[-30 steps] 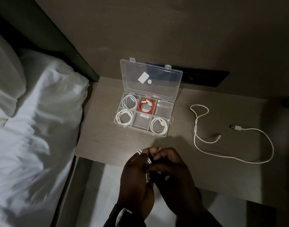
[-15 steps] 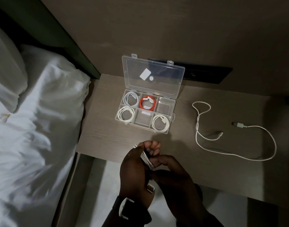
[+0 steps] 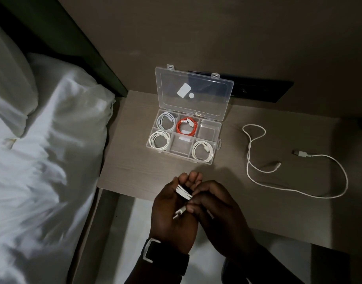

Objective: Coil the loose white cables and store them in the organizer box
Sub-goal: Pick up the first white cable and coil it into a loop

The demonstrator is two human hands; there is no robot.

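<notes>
My left hand (image 3: pixel 174 214) cups a coiled white cable (image 3: pixel 183 192) over the desk's (image 3: pixel 135 167) front edge, fingers curled round it; my right hand (image 3: pixel 215 206) pinches its strands. The open box (image 3: pixel 184 136) sits by the back edge, a loose cable (image 3: pixel 299 191) sprawled toward the right edge.

Bare hands; left wrist wears a dark band (image 3: pixel 155 251) with white edging.

One white cable (image 3: pixel 294 171) sprawls loose toward the nightstand's right edge; the clear organizer box (image 3: pixel 184 138) sits open near its back edge.
</notes>
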